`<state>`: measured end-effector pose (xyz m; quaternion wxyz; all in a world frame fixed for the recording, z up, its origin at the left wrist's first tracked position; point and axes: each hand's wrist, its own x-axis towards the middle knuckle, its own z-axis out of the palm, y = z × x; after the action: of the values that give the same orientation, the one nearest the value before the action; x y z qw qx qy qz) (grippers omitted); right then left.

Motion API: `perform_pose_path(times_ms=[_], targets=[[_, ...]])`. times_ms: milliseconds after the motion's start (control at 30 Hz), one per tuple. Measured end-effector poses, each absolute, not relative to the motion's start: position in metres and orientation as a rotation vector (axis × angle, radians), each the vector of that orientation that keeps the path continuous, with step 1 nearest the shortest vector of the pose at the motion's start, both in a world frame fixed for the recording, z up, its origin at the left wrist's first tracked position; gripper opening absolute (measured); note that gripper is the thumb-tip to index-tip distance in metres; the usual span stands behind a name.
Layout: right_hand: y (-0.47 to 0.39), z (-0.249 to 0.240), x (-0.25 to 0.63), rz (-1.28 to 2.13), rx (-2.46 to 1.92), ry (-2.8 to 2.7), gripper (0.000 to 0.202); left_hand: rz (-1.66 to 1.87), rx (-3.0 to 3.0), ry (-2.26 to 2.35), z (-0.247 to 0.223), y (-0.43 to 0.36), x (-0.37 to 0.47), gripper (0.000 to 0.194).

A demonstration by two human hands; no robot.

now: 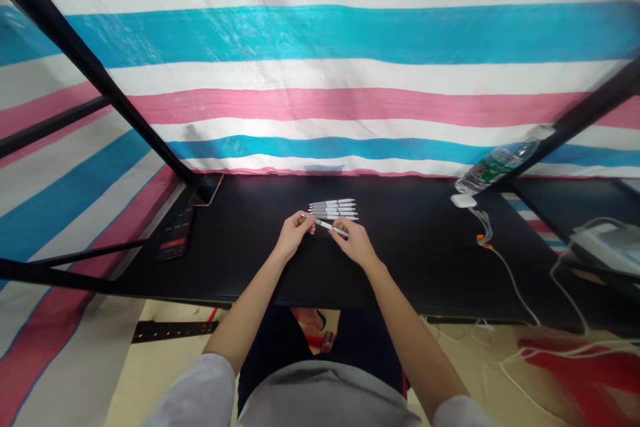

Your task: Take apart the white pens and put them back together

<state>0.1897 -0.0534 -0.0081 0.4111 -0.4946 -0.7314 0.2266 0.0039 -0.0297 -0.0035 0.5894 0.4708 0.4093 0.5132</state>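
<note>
Between my two hands a white and grey pen (325, 225) is held at a slant above the black tabletop (240, 240). My left hand (296, 232) pinches its left end, where a tip pokes out past the fingers. Closed round the pen's right end is my right hand (354, 240). Just beyond my fingers lie several similar pens (334, 208) in a tidy stack of rows, side by side and pointing left to right. My left fingers are close to the left ends of the nearest ones.
A phone with a lit screen (175, 233) and another phone (207, 189) lie at the left. At the right, a plastic water bottle (493, 165) leans by the black frame post, near a white charger (464, 201) with cables. A striped sheet (320, 103) hangs behind the table.
</note>
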Motion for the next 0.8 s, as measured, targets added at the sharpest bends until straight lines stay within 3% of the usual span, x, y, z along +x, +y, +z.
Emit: perform_pose_path(times_ms=[400,800], targets=[[-0.0527,-0.0037,0.1911,0.675,-1.255,-1.670,0.023,1.222,1.007,0.922,-0.0032,-0.0298,0.0032,0.032],[-0.0467,-0.0034,0.1924,1.070,-1.191,-1.249,0.030,1.222,0.953,0.937,-0.0006,-0.0306,0.0047,0.041]])
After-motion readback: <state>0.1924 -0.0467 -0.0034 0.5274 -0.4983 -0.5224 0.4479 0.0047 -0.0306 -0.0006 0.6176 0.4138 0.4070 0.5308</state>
